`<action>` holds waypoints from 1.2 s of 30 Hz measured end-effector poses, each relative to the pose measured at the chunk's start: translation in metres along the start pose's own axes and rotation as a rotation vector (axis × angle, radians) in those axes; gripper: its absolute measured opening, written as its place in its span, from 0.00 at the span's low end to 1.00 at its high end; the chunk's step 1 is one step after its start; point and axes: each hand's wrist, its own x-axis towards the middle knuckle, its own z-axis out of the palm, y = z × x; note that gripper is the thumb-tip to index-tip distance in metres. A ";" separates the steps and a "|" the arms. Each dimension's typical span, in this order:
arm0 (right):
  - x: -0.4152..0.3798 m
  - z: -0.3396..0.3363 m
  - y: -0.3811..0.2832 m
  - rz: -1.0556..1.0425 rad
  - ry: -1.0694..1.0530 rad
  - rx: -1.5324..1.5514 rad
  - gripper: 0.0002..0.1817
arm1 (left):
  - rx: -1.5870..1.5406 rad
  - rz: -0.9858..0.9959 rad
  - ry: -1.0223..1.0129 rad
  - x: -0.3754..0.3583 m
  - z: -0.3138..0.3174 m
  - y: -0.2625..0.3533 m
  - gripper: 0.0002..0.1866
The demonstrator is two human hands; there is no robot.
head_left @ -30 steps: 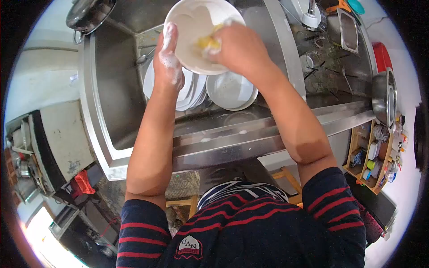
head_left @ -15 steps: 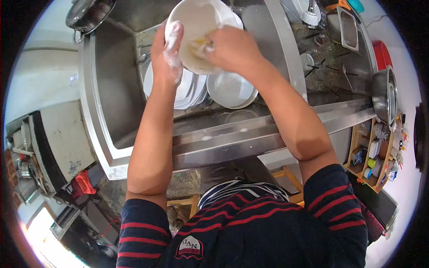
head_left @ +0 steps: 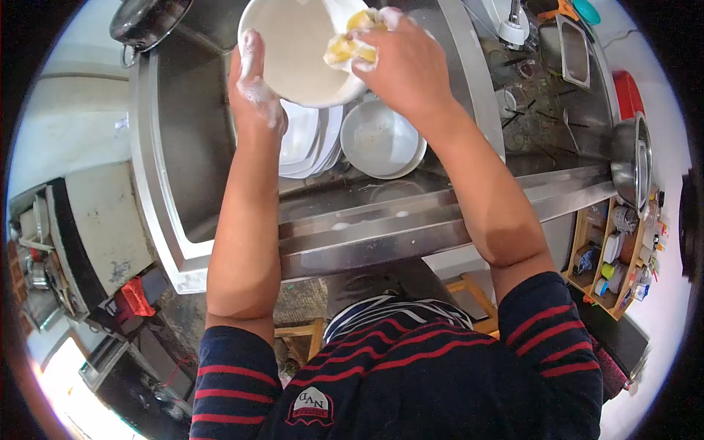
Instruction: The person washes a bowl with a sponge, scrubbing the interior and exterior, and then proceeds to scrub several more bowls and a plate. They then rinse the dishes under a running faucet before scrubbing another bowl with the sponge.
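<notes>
A large white bowl (head_left: pixel 297 55) is held up over the steel sink, its inside facing me. My left hand (head_left: pixel 253 88), with foam on the thumb, grips the bowl's left edge. The fingers behind the bowl are hidden. My right hand (head_left: pixel 407 66) is closed on a soapy yellow sponge (head_left: pixel 352 48), which is at the bowl's right rim. Below the bowl lie a stack of white plates (head_left: pixel 312 147) and, beside it, a round white bowl (head_left: pixel 378 139) resting on another dish.
The steel sink (head_left: pixel 187 147) has a raised front edge. A dark pot (head_left: pixel 150 22) stands at the back left. On the right are glasses (head_left: pixel 506 99), a metal tray (head_left: pixel 573 51), a red container (head_left: pixel 625 92) and a steel basin (head_left: pixel 632 158).
The white bowl and my left hand have moved left and slightly up. My right hand has shifted from inside the bowl to its right rim with the sponge.
</notes>
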 end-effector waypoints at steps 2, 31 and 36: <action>-0.002 -0.006 -0.009 0.196 -0.404 0.071 0.18 | 0.029 -0.038 0.001 -0.001 0.000 -0.002 0.31; 0.002 0.009 0.008 0.143 -0.194 -0.031 0.20 | -0.099 -0.473 -0.112 -0.019 0.029 0.006 0.32; -0.008 0.018 -0.001 -0.092 -0.357 0.390 0.16 | 0.032 -0.470 -0.156 -0.010 0.015 -0.016 0.33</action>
